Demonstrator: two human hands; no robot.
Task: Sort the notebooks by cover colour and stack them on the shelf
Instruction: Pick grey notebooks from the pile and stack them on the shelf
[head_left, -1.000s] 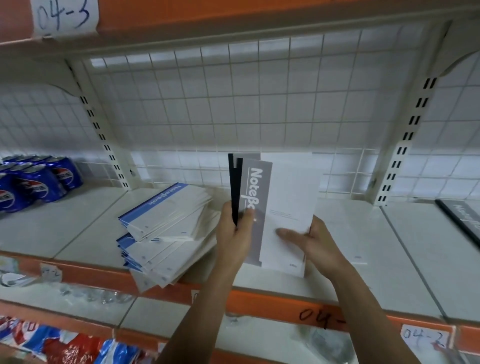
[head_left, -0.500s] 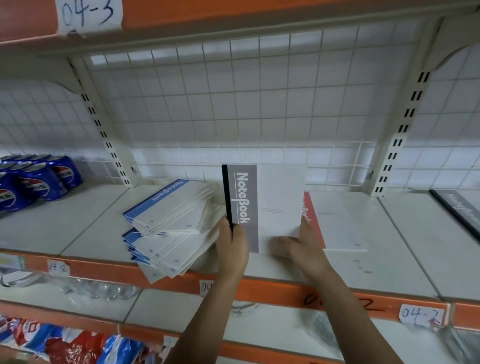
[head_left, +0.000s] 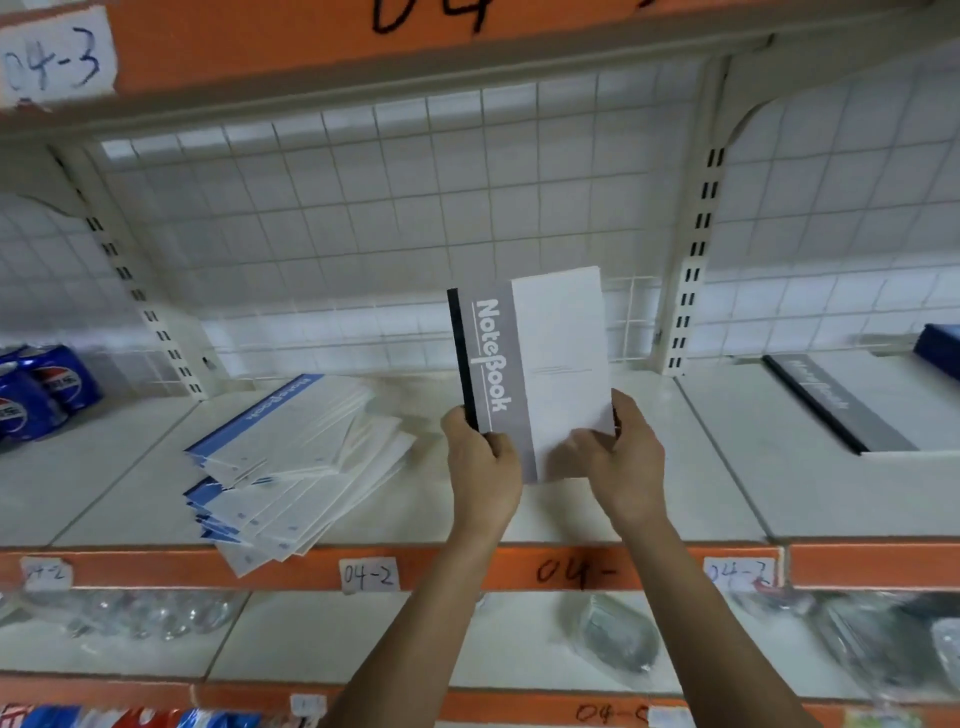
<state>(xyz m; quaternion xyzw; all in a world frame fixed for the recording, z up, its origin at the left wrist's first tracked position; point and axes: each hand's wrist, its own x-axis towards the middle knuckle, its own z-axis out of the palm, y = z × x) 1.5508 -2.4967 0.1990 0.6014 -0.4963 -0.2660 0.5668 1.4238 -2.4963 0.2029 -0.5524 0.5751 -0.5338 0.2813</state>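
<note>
The grey-and-white paper notebooks (head_left: 535, 374), fanned a second ago, are being held squared and upright above the white shelf (head_left: 649, 512) by curled fingers (head_left: 574, 448) of the left hand (head_left: 483, 462) and right hand (head_left: 621, 460), probably being readied for stacking.

The left hand (head_left: 483, 462) and right hand (head_left: 618, 457) are covering the lower corners of the grey notebook (head_left: 540, 364); a blue item (head_left: 943, 345), perhaps a folder, is running off the right edge.
</note>
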